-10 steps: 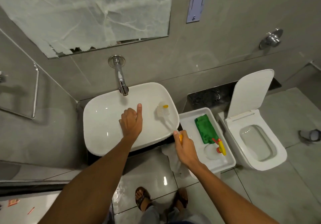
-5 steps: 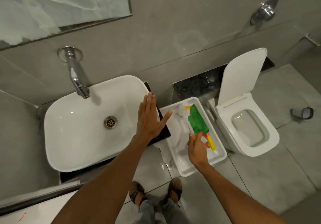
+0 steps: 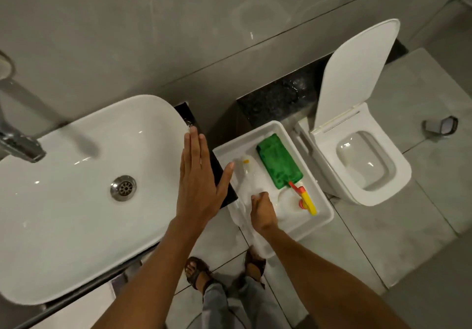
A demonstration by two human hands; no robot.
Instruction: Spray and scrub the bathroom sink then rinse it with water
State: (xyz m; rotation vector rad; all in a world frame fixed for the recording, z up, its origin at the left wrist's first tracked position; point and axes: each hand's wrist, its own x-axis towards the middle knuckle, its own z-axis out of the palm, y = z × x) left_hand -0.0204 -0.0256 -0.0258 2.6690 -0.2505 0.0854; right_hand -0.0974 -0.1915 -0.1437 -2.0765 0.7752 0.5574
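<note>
The white oval sink (image 3: pixel 76 201), glossy with a steel drain (image 3: pixel 123 188), is being shown at the left under the tap (image 3: pixel 20 144). The left hand (image 3: pixel 199 190) is being held flat and empty above its right rim. The right hand (image 3: pixel 263 211) is being lowered into the white tray (image 3: pixel 321 216) beside a clear brush (image 3: pixel 251 172); its grip cannot be told.

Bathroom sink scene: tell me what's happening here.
A person stands between the white sink and a white tray. The right hand reaches into the tray by the scrub brush, beside a green cloth and spray bottle. The left hand hovers open over the sink's edge. The faucet looks off.
</note>
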